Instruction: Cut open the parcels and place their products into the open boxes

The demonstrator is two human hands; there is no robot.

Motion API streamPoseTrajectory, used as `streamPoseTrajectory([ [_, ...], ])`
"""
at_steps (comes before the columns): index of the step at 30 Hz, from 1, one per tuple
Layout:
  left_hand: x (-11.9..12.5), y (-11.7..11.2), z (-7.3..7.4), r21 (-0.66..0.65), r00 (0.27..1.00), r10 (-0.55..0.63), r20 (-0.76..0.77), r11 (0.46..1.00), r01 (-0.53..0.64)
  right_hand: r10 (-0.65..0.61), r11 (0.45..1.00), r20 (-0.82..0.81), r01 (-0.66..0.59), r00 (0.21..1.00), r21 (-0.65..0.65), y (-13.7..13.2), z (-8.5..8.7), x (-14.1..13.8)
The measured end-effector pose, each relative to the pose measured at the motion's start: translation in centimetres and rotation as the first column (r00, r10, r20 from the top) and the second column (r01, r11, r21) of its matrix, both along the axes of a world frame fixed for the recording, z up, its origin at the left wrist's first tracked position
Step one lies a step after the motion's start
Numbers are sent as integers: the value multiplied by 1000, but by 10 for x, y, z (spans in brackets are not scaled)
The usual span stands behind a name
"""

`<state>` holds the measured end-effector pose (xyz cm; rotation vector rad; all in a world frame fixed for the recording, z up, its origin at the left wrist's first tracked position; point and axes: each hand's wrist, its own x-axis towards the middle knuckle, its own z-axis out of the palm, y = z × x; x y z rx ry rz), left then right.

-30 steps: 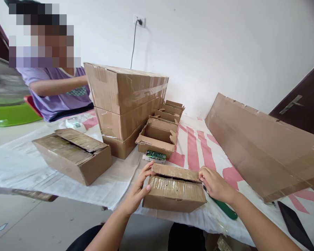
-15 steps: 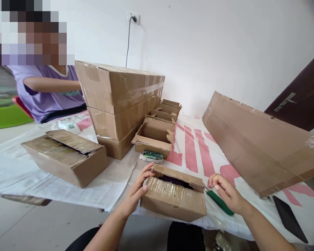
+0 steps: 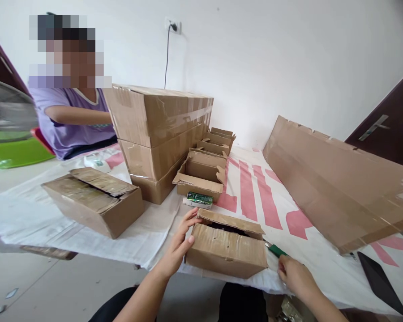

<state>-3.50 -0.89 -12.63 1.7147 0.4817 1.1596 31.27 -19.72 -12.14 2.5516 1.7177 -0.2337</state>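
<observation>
A small cardboard box (image 3: pixel 226 250) sits at the table's front edge, its top flaps parted by a gap with dark contents inside. My left hand (image 3: pixel 179 246) rests against its left end, fingers spread, the thumb by the front flap and fingertips at the rear flap. To the right of the box, my right hand (image 3: pixel 293 273) is closed around the handle end of a green-handled utility knife (image 3: pixel 276 249). The knife's metal tip points toward the box's right end. Behind the box, a green-and-white small carton (image 3: pixel 199 200) lies in front of an open cardboard box (image 3: pixel 201 172).
Stacked large cartons (image 3: pixel 169 116) stand behind at left, near a person in a purple shirt (image 3: pixel 77 116). Another closed-up box (image 3: pixel 97 201) is at left. A large cardboard panel (image 3: pixel 336 183) leans at right, with a dark flat object (image 3: pixel 381 281) by it.
My right hand has moved down and closed on the green handle, which it was only beside before. The left hand stays at the box. The view has shifted slightly.
</observation>
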Motion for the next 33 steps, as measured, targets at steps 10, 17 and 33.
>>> streamPoseTrajectory([
  [10,-10,-16,22,140,992,-116,-55,983,123,154,888,-94,-97,984,449,11,40,-3],
  [17,0,-16,4,67,995,-35,-97,997,42,605,757,-324,-399,727,517,50,101,-81],
  [33,-3,4,-18,-102,966,-230,-122,971,218,623,780,-24,-624,781,-48,127,74,-135],
])
